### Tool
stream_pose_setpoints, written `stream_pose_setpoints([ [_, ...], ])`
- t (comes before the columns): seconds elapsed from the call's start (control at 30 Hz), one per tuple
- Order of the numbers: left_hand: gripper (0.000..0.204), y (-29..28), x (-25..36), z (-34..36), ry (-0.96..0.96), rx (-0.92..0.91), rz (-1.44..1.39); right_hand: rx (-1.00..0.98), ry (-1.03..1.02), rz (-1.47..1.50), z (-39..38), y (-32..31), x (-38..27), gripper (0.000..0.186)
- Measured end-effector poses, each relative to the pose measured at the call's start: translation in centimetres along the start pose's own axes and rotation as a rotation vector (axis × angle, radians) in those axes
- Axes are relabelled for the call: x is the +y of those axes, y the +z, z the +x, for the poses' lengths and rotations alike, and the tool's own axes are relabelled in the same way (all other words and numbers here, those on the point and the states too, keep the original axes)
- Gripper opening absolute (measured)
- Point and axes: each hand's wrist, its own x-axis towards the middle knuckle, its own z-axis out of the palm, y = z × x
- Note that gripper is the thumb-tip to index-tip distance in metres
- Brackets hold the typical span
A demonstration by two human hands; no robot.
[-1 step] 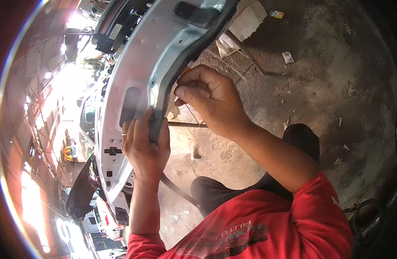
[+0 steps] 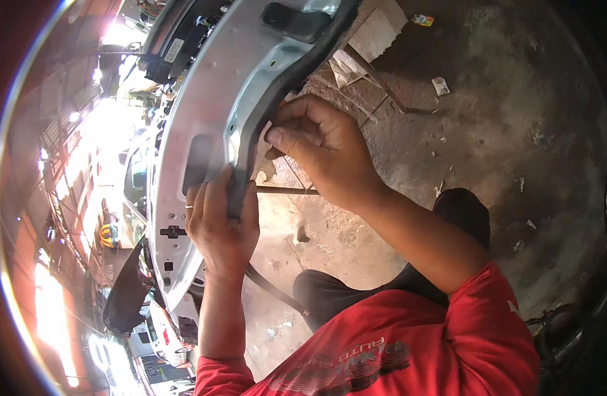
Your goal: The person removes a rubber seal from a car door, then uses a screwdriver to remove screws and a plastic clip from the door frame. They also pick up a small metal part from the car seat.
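A silver car door panel (image 2: pixel 185 119) stands upright on the left, with a dark strip (image 2: pixel 258 122) running along its curved edge. My left hand (image 2: pixel 221 221) is clasped over the lower part of this edge, fingers on the panel's face and thumb on the other side. Higher up, right beside the strip, my right hand (image 2: pixel 320 148) pinches a small, thin, pale brown piece (image 2: pixel 266 131) between thumb and fingers. What that piece is made of is too small to tell. A bit of orange shows just above these fingers, partly hidden.
Behind the panel stands a metal stand with thin legs (image 2: pixel 376 79), a sheet of cardboard (image 2: pixel 381 30) beside it. The stained concrete floor (image 2: pixel 514 138) carries scraps and a small wrapper (image 2: pixel 423 20). My bent knee (image 2: pixel 462 211) is close by. Other car parts fill the bright left side.
My right hand has shifted slightly upward and tilted along the edge, and the pale piece in its pinch shows more. My left hand keeps its place.
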Motion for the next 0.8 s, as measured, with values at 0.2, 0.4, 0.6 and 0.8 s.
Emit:
stream_pose_setpoints([
  [0.2, 0.052, 0.2, 0.6, 1.4, 0.026, -0.003, -0.038, 0.045, 0.036, 0.12, 0.6, 1.3, -1.3, 0.024],
  [0.4, 0.065, -0.6, 0.2, 1.7, 0.036, -0.067, -0.076, 0.004, 0.337, -0.143, 0.9, 2.1, -6.0, 0.032],
  [0.6, 0.064, 0.1, -0.5, 0.5, 0.033, 0.001, -0.154, 0.02, 0.278, -0.27, 0.0, 2.3, -6.0, 0.038],
  [0.8, 0.059, -0.3, -0.5, 0.8, 0.023, -0.032, -0.133, -0.093, 0.301, -0.213, 0.0, 0.2, -6.7, 0.039],
])
